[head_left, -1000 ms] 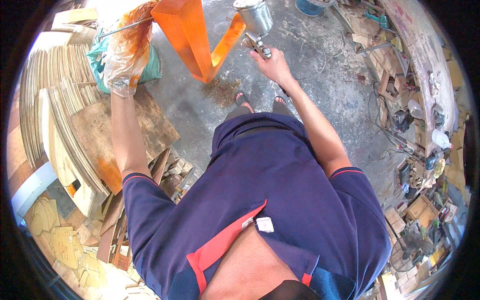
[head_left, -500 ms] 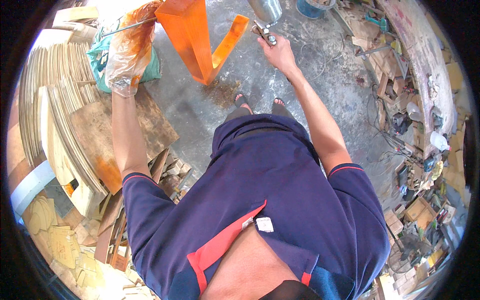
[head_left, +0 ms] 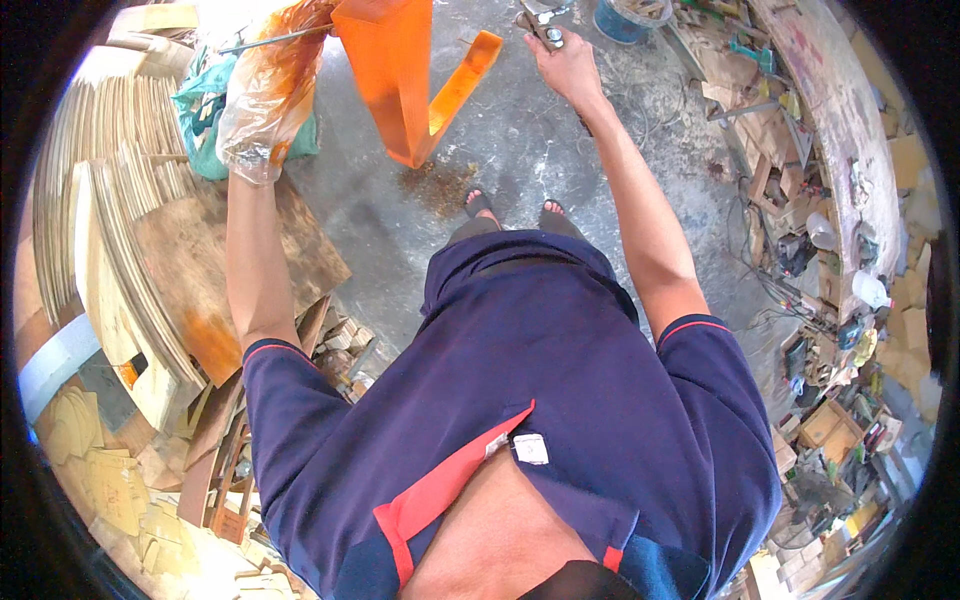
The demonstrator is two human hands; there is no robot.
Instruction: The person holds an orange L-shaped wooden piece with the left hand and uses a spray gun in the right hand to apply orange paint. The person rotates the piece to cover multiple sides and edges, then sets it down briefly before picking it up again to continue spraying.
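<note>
My left hand (head_left: 272,95) is wrapped in a clear plastic bag stained orange. It is closed around a thin metal rod (head_left: 275,41), whose end meets an orange-coated wooden piece (head_left: 388,80). That piece hangs off the floor, with a shorter orange arm (head_left: 465,82) joined at its lower end in a V shape. Its top runs out of the picture. To the right of it, my bare right hand (head_left: 572,72) grips a metal spray gun (head_left: 543,30). The gun's front lies at the upper edge and shows only in part.
Stacked thin wooden panels (head_left: 110,210) and a brown board (head_left: 245,255) stand at left, beside a green sack (head_left: 205,105). A blue bucket (head_left: 622,25) sits at far right. Wood scraps (head_left: 780,180) and cables line the right side. Sawdust (head_left: 435,188) lies near my feet.
My right hand has moved up and slightly right with the spray gun, whose metal cup has left the view. My left hand and the orange piece have shifted slightly right.
</note>
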